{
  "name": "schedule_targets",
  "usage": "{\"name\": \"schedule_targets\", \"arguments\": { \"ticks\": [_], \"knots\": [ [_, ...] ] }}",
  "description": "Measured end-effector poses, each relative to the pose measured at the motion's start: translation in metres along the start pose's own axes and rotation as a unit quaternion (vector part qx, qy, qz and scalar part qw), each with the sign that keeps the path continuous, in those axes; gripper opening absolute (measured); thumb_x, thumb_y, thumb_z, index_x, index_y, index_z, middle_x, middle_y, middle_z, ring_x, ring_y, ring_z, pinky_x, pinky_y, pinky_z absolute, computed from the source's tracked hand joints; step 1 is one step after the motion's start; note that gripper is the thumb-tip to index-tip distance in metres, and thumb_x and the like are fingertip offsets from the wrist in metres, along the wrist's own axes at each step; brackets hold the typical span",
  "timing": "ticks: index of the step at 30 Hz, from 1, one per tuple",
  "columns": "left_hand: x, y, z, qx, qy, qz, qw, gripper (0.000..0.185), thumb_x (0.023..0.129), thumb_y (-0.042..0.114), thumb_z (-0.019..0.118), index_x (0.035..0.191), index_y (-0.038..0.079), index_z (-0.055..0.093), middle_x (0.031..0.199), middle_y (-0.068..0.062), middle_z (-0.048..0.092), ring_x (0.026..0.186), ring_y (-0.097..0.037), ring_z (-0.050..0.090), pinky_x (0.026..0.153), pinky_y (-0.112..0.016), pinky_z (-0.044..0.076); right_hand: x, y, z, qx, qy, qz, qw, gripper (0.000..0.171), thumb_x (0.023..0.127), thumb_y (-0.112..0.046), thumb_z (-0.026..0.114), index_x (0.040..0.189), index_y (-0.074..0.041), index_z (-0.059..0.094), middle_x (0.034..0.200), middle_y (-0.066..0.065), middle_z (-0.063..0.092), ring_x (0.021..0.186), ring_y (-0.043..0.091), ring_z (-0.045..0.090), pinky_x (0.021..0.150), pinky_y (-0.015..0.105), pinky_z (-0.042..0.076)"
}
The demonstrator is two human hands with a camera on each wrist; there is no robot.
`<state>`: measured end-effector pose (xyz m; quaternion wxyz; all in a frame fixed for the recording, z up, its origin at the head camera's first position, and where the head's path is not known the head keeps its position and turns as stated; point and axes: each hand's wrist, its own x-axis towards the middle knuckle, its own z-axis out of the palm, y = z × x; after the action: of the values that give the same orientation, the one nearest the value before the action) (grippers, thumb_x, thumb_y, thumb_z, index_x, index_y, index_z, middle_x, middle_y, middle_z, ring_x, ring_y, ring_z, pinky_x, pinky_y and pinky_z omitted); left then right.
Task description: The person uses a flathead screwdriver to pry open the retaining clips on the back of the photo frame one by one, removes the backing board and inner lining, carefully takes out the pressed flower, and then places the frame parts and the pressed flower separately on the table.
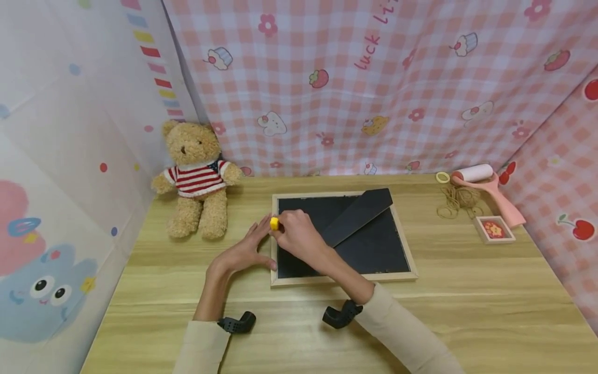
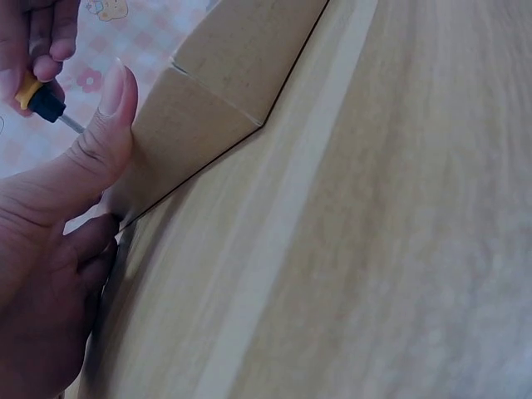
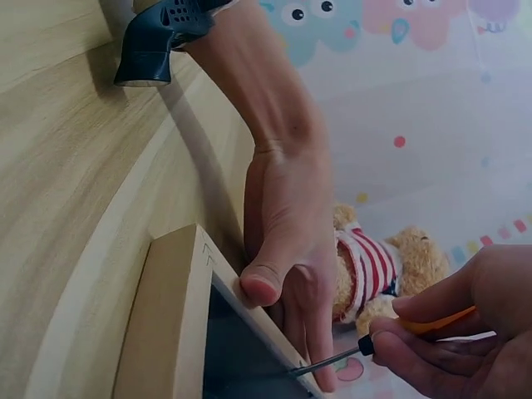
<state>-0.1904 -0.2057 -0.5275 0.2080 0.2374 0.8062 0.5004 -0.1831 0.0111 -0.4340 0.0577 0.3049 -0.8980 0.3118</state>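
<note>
A shallow wooden frame with a black back panel (image 1: pixel 383 254) lies on the table, a black tapered stand leg (image 1: pixel 364 210) slanting across it. My right hand (image 1: pixel 299 234) grips a screwdriver (image 3: pixel 428 324) by its yellow-and-black handle. In the right wrist view the metal shaft slants down to the inner edge of the wooden rim (image 3: pixel 170 324), near the left side's far end. Against that same side rests my left hand (image 1: pixel 245 253), fingers stretched along the outside and thumb at the rim. The left wrist view shows the left thumb (image 2: pixel 115 108) standing up beside the frame's side wall.
A teddy bear (image 1: pixel 196 174) in a striped top sits at the back left. On the right lie a white roll (image 1: pixel 474 173), a pink Y-shaped handle (image 1: pixel 502 200), twine (image 1: pixel 467 197), a yellowish ring (image 1: pixel 442 177) and a small framed box (image 1: pixel 495 230). Patterned cloth hangs behind.
</note>
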Motion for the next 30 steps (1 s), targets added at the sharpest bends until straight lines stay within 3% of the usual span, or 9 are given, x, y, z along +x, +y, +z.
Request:
{"name": "schedule_targets", "arguments": {
  "ticks": [4, 7, 10, 14, 19, 21, 24, 27, 30],
  "knots": [
    [0.007, -0.018, 0.0, 0.002, 0.002, 0.019, 0.9998, 0.126, 0.078, 0.057, 0.095, 0.177, 0.034, 0.021, 0.187, -0.005, -0.004, 0.171, -0.034, -0.013, 0.137, -0.06, -0.01, 0.003, -0.004, 0.0, -0.008, -0.014, 0.0, 1.0, 0.011, 0.099, 0.0, 0.076, 0.091, 0.006, 0.079, 0.077, 0.013, 0.07, 0.061, 0.011, 0.054, 0.058, 0.019, 0.048],
    [0.014, -0.032, 0.001, 0.004, 0.002, 0.034, 0.9994, 0.126, 0.077, 0.059, 0.095, 0.176, 0.039, 0.02, 0.187, 0.001, 0.0, 0.172, -0.028, -0.008, 0.137, -0.055, -0.012, 0.004, -0.005, -0.001, -0.012, -0.017, -0.001, 1.0, 0.011, 0.099, 0.001, 0.075, 0.091, 0.006, 0.079, 0.077, 0.013, 0.07, 0.061, 0.011, 0.054, 0.058, 0.018, 0.049],
    [0.015, -0.03, 0.0, 0.008, 0.002, 0.048, 0.9988, 0.128, 0.078, 0.058, 0.094, 0.178, 0.035, 0.018, 0.187, -0.002, 0.002, 0.172, -0.032, -0.006, 0.137, -0.057, -0.012, 0.006, -0.003, -0.003, -0.01, -0.022, -0.001, 1.0, 0.009, 0.099, 0.001, 0.076, 0.093, 0.007, 0.079, 0.08, 0.015, 0.073, 0.061, 0.013, 0.06, 0.059, 0.02, 0.054],
    [0.015, -0.026, 0.001, -0.001, 0.001, 0.029, 0.9996, 0.132, 0.077, 0.059, 0.095, 0.178, 0.032, 0.014, 0.187, -0.004, -0.002, 0.171, -0.034, -0.012, 0.136, -0.061, -0.011, 0.007, 0.01, -0.013, 0.03, -0.043, 0.019, 0.998, 0.013, 0.101, -0.006, 0.079, 0.097, 0.007, 0.08, 0.081, 0.013, 0.077, 0.065, 0.016, 0.071, 0.062, 0.021, 0.059],
    [0.013, -0.019, 0.002, 0.0, -0.002, 0.017, 0.9999, 0.136, 0.078, 0.06, 0.094, 0.179, 0.027, 0.008, 0.187, -0.007, -0.005, 0.171, -0.035, -0.016, 0.137, -0.062, -0.008, -0.005, 0.037, -0.039, 0.104, -0.02, 0.067, 0.992, 0.025, 0.11, -0.021, 0.07, 0.1, 0.001, 0.075, 0.081, 0.009, 0.073, 0.07, 0.022, 0.069, 0.065, 0.025, 0.055],
    [0.009, -0.016, 0.004, 0.009, 0.004, 0.022, 0.9997, 0.135, 0.079, 0.061, 0.092, 0.179, 0.026, 0.008, 0.187, -0.007, -0.005, 0.171, -0.034, -0.014, 0.137, -0.06, -0.007, -0.014, 0.049, -0.054, 0.114, 0.016, 0.077, 0.99, 0.026, 0.113, -0.022, 0.064, 0.105, 0.002, 0.072, 0.089, 0.012, 0.071, 0.075, 0.025, 0.066, 0.068, 0.029, 0.054],
    [0.0, -0.016, 0.009, 0.045, 0.027, 0.047, 0.9976, 0.124, 0.087, 0.061, 0.086, 0.179, 0.024, 0.012, 0.187, -0.007, 0.003, 0.173, -0.03, -0.005, 0.139, -0.048, -0.007, -0.026, 0.071, -0.08, 0.105, 0.05, 0.093, 0.989, 0.023, 0.114, -0.015, 0.06, 0.115, 0.006, 0.07, 0.102, 0.02, 0.071, 0.085, 0.031, 0.068, 0.074, 0.035, 0.057],
    [-0.017, -0.012, 0.021, 0.095, 0.066, 0.078, 0.9902, 0.104, 0.1, 0.053, 0.075, 0.177, 0.013, 0.019, 0.184, -0.015, 0.015, 0.172, -0.032, 0.009, 0.138, -0.031, -0.007, -0.032, 0.094, -0.108, 0.071, 0.061, 0.12, 0.988, 0.019, 0.113, -0.006, 0.059, 0.12, 0.009, 0.068, 0.11, 0.026, 0.073, 0.09, 0.034, 0.068, 0.079, 0.039, 0.057],
    [-0.031, -0.005, 0.04, 0.142, 0.105, 0.107, 0.9786, 0.085, 0.11, 0.038, 0.066, 0.173, 0.001, 0.023, 0.18, -0.025, 0.024, 0.17, -0.035, 0.019, 0.135, -0.021, -0.007, -0.029, 0.122, -0.13, 0.017, 0.058, 0.131, 0.99, 0.014, 0.109, 0.002, 0.06, 0.113, 0.011, 0.069, 0.108, 0.031, 0.071, 0.087, 0.039, 0.063, 0.08, 0.048, 0.052]
  ]
}}
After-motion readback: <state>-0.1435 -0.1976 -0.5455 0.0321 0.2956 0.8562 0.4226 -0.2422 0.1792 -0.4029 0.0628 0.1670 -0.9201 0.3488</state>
